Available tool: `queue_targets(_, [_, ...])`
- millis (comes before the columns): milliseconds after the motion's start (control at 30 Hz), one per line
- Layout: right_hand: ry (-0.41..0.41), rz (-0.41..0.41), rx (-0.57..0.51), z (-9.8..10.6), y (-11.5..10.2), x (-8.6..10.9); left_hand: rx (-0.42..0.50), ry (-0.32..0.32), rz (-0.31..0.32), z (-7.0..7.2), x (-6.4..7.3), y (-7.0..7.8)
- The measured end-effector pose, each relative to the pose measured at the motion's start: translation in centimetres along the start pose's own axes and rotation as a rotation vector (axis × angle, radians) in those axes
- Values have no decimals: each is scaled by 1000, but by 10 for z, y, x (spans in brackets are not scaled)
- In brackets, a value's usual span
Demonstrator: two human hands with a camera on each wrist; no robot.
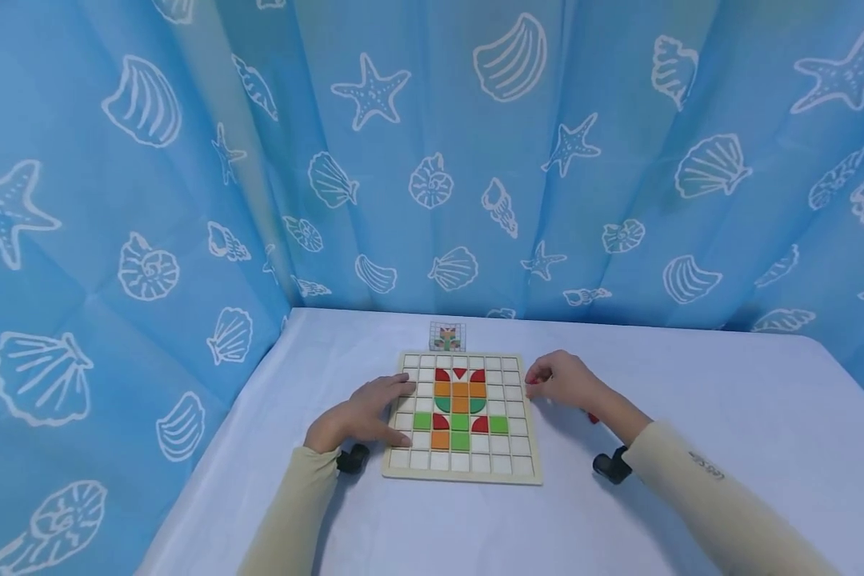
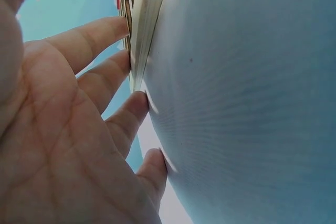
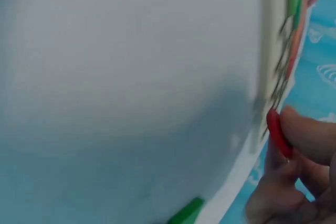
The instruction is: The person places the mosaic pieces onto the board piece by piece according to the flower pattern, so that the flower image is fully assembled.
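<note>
A square wooden grid board (image 1: 468,478) lies on the table. Its white cells hold orange tiles (image 1: 460,390), light green tiles (image 1: 460,441), dark green curved tiles (image 1: 442,405) and red tiles (image 1: 478,375), forming a flower-like pattern. Over the board's left edge spreads my left hand (image 1: 366,410), fingers extended; in the left wrist view, fingertips (image 2: 118,26) touch the board's side and the table. Just off the board's right edge, my right hand (image 1: 567,380) pinches a small red tile (image 3: 277,132) between thumb and finger. The tile's full shape is hidden.
A small picture card (image 1: 447,337) with a similar pattern lies behind the board. A red piece (image 1: 594,418) shows partly under my right wrist, and a green piece (image 3: 187,212) lies on the white tablecloth. A blue shell-print curtain (image 1: 432,160) hangs behind.
</note>
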State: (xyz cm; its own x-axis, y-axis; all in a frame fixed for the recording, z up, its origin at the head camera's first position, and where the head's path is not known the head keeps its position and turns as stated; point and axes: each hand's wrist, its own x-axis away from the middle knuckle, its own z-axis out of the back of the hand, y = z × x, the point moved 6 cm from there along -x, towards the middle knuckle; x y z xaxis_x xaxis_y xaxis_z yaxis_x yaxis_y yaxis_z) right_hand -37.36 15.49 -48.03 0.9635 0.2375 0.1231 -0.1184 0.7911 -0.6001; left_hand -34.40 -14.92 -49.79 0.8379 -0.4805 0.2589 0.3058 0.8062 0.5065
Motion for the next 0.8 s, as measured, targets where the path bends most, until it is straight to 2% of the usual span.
queue_targets(67, [6, -10, -21, 1, -6, 0, 0, -4, 19, 2, 0, 1])
queue_targets(167, [-12, -23, -106, -3, -18, 0, 9, -7, 42, 3, 1, 1])
queue_targets(267, [-51, -9, -155, -11, -32, 0, 17, -6, 34, 2, 1, 3])
queue_targets(333, [-88, 26, -156, -17, -42, 0, 17, -5, 26, 2, 1, 4])
queue_targets(567, [-187, 225, -137, -35, -74, 0, -8, -6, 23, -1, -2, 2])
queue_targets(700, [-255, 284, -127, -45, -93, -4, -15, -7, 12, 0, -3, 1])
queue_targets(800, [-314, 295, -134, -54, -106, -7, -14, -8, 7, 0, -3, 1])
